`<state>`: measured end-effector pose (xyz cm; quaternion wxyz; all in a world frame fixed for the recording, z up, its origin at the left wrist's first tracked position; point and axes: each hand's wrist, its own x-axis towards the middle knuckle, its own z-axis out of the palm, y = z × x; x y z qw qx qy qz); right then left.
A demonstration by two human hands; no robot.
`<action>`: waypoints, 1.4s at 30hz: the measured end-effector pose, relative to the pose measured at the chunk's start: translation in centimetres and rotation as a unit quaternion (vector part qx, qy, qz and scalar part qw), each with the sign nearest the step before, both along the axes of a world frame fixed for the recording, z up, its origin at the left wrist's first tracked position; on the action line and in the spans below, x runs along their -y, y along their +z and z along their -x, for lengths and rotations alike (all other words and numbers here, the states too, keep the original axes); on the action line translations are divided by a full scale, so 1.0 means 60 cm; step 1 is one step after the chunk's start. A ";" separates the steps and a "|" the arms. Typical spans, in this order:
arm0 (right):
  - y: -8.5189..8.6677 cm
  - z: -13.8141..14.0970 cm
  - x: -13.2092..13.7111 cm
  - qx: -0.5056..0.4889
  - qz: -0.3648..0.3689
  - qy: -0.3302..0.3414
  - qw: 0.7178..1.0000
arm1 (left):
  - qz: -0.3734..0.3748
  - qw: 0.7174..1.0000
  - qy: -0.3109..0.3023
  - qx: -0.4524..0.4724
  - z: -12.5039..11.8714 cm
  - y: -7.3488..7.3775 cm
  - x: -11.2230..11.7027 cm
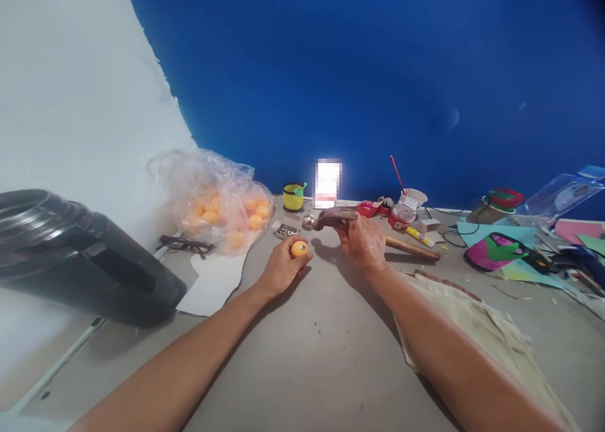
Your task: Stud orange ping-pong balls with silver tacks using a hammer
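Note:
My left hand point(278, 271) is closed around an orange ping-pong ball point(299, 249), low over the table. A small dark spot shows on the ball's upper side; whether it is a hole or a metal piece I cannot tell. My right hand point(363, 243) grips a hammer point(411, 248) near its head, the wooden handle pointing right. The hammer's head reaches left, just short of a shiny silver ball point(309, 221). Behind my left hand sits a small open box point(285, 230) with little metal pieces in it.
A clear bag point(208, 180) of orange balls and eyeglasses point(186, 244) lie left, behind a dark flask point(89, 262). A yellow cup point(293, 196) and a bright blurred rectangle point(327, 183) stand by the wall. A cloth point(472, 331), glue tube point(420, 237) and coloured papers point(496, 232) lie right.

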<state>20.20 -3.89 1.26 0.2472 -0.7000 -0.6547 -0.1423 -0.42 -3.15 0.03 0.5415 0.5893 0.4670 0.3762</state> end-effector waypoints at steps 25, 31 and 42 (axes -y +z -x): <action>-0.003 0.021 0.018 0.049 -0.204 0.145 0.967 | 0.035 0.997 -0.031 0.053 0.006 0.001 -0.007; 0.000 0.025 0.022 0.046 -0.192 0.147 0.969 | -0.024 0.999 -0.042 -0.004 0.010 -0.012 -0.011; 0.009 0.028 0.023 0.073 -0.212 0.156 0.962 | -0.013 0.999 -0.029 -0.015 0.007 -0.010 -0.012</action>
